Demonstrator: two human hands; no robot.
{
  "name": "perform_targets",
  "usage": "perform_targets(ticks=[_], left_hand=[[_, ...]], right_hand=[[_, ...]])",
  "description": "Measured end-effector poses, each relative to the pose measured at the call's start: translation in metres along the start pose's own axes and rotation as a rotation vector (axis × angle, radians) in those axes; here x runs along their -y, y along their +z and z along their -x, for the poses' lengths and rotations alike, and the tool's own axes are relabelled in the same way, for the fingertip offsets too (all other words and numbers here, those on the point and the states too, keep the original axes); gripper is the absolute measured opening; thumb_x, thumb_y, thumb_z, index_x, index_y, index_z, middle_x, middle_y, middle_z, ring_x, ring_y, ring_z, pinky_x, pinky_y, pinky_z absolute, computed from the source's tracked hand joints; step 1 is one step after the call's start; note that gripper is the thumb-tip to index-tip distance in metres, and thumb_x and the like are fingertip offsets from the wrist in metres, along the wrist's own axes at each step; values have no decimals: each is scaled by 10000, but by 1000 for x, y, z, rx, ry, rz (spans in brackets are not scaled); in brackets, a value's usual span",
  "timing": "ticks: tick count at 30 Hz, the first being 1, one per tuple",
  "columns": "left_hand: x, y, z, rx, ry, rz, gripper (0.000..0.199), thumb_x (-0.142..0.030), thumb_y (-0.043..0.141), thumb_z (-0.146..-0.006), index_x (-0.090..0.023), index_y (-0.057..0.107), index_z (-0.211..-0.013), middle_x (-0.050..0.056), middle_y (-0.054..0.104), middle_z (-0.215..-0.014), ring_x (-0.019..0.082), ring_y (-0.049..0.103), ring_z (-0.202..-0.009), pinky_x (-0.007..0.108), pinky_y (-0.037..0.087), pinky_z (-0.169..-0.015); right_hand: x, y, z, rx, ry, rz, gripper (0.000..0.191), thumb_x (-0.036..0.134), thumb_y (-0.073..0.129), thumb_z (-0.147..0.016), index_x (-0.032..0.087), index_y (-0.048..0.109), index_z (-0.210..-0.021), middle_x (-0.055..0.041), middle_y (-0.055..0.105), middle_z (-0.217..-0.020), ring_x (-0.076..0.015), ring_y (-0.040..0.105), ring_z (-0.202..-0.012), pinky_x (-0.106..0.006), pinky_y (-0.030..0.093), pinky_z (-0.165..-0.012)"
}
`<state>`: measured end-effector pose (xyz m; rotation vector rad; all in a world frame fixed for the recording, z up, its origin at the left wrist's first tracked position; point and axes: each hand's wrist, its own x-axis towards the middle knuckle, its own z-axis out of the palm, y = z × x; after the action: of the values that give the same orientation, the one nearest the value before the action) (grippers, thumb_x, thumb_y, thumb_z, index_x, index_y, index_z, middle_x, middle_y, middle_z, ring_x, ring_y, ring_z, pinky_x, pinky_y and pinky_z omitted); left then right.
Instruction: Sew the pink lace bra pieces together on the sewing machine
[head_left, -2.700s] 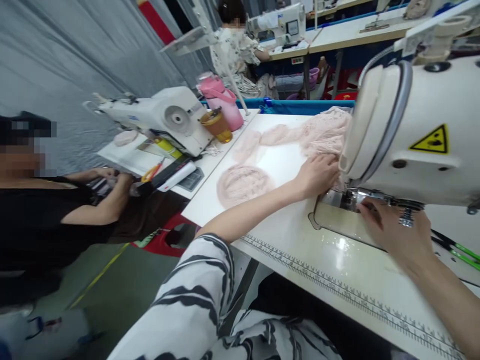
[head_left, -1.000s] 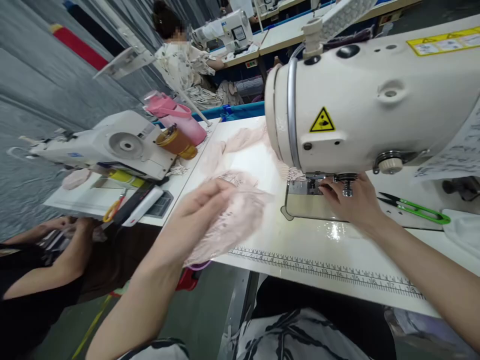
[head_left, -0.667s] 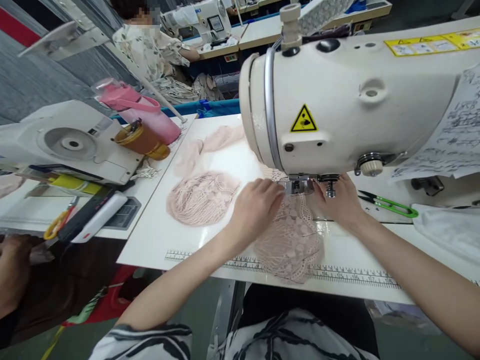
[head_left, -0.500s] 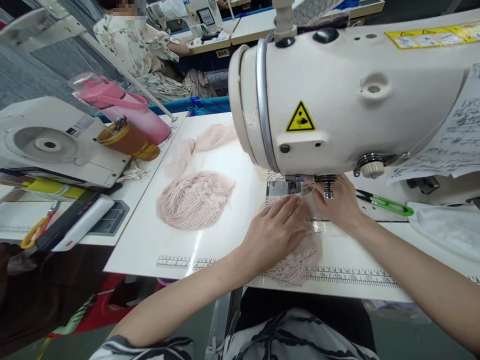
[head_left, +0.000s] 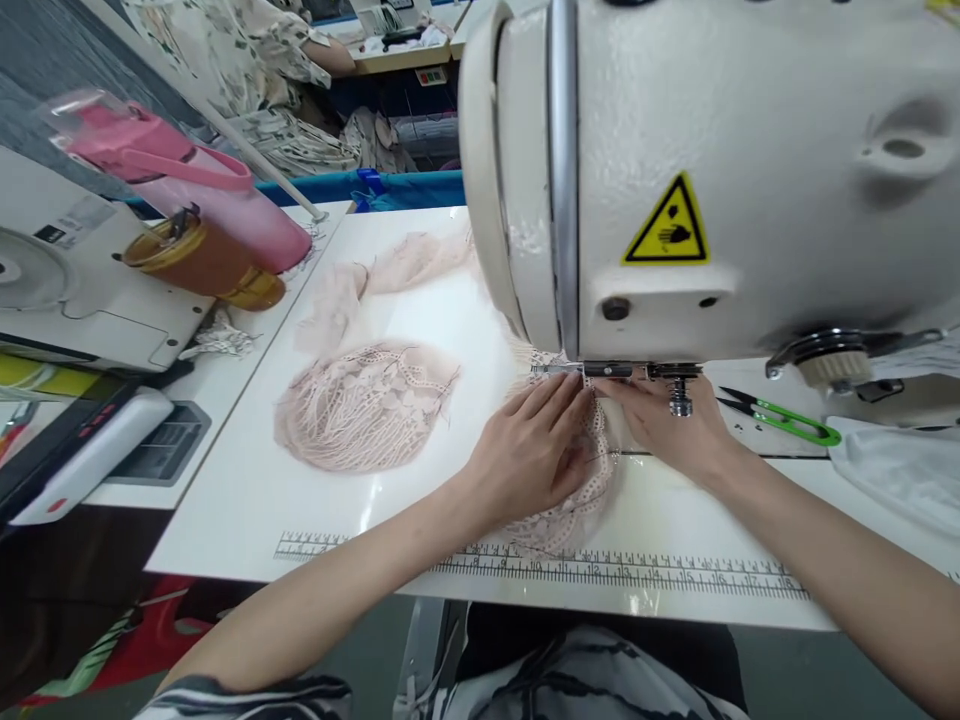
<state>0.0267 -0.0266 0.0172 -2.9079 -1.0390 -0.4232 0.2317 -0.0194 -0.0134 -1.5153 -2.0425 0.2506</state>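
Observation:
Under the needle area of a sewing machine (head_left: 525, 190) lies a piece of pale pink lace fabric (head_left: 592, 505), its scalloped part spreading toward the table's front edge. My left hand (head_left: 529, 440) rests flat on this lace, fingers stretched toward the presser foot (head_left: 559, 369) and lying close together. On the lace's right side is my right hand (head_left: 667, 415), its fingers stretched out low beside the foot. Metal parts of the machine head hide some of those fingers. To the left, a second pink lace piece (head_left: 367, 405) lies rounded on the white tabletop.
Green-handled thread snips (head_left: 795, 422) and white cloth (head_left: 900, 470) lie right of my right hand. A printed ruler (head_left: 660, 575) runs along the front edge. Left stand a pink bottle (head_left: 187, 185) and an amber cup (head_left: 202, 260). A person in patterned clothing (head_left: 225, 60) is beyond.
The view has moved closer, so the machine head looks larger. My right hand's fingers have flattened out beside the foot. My left hand remains on the lace, which has turned slightly.

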Motion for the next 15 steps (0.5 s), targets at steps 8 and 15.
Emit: perform_targets(ticks=[8,15], left_hand=[[7,5,-1,-43,9,57,504,-298,464,-891,-36,523,-1317,175,554,-1350,299,469,-1317,444,452,-1069],[8,4,-1,-34,-6,83,511,-284,464,-879,-90,507,-1351,163,552,-1353,314,463,-1319,474,472,-1036]], right_hand=[[8,-10,-3,26,5,-10,297,354,425,-975,281,710,-1010,-17,731,-1036,-209,652,-1000,-374,497,-901],[5,-10,-4,-49,-186,71,296,277,408,-964,246,683,-1068,-64,729,-977,-214,653,-939,-374,496,-863]])
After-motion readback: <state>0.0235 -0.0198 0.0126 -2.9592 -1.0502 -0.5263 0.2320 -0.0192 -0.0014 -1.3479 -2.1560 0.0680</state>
